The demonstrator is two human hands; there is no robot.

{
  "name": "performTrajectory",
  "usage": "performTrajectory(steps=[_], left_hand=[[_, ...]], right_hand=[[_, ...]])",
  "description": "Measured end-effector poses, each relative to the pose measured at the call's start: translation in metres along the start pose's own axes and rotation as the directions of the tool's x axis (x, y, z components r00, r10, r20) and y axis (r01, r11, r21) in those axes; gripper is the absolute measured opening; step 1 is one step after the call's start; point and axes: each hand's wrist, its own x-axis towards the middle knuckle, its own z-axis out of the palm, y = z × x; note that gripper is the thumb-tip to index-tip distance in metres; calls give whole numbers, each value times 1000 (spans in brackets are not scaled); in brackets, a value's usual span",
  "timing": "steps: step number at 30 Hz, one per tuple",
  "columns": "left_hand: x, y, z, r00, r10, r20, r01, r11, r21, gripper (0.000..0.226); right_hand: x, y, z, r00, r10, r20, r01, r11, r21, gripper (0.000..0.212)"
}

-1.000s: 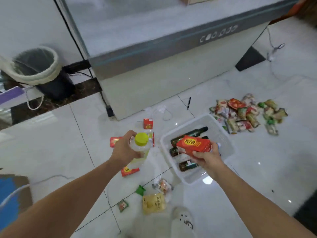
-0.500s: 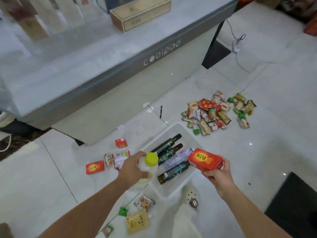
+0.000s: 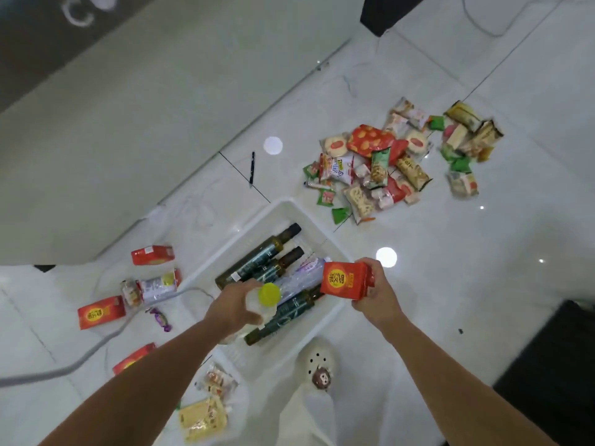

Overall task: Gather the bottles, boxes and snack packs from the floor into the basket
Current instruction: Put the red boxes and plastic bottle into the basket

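Two snack packs (image 3: 206,413) lie nearest on the floor, just beside a foot in a white clog (image 3: 318,365); above them both hands are loaded. The left hand (image 3: 233,309) is wrapped round a clear bottle (image 3: 262,300), its yellow-green cap facing up, so the bottle hangs roughly upright over the near left part of the white basket (image 3: 280,206). The right hand (image 3: 376,296) grips a red box (image 3: 346,281) by its near end, poised over the basket's right rim. Inside, the dark bottles (image 3: 260,255) lie side by side with necks toward the far end, their long axes along the basket's length; the left hand, already over them, would likely have to tip its bottle flat to match, while the box looks set to drop in beside them. Left of the basket, more red boxes (image 3: 101,312) wait on the tiles near a grey cable (image 3: 96,344). Farther right sits the large snack pile (image 3: 380,165), well apart from either hand; much remains to gather.
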Motion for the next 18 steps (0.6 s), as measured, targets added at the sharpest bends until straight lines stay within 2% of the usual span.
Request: performTrajectory(steps=[3, 9, 14, 18], left_hand=[[49, -12, 29, 996, -14, 84, 8, 998, 70, 64], [130, -36, 72, 974, -6, 228, -25, 991, 132, 67], [171, -40, 90, 935, -46, 351, -51, 963, 265, 75], [173, -47, 100, 948, -11, 319, -112, 925, 364, 72]], right_hand=[[40, 23, 23, 1000, -3, -15, 4, 999, 36, 74], [117, 57, 75, 985, 121, -126, -76, 946, 315, 74], [162, 69, 95, 973, 195, -123, -119, 881, 457, 74], [185, 79, 108, 959, 250, -131, -159, 862, 481, 78]])
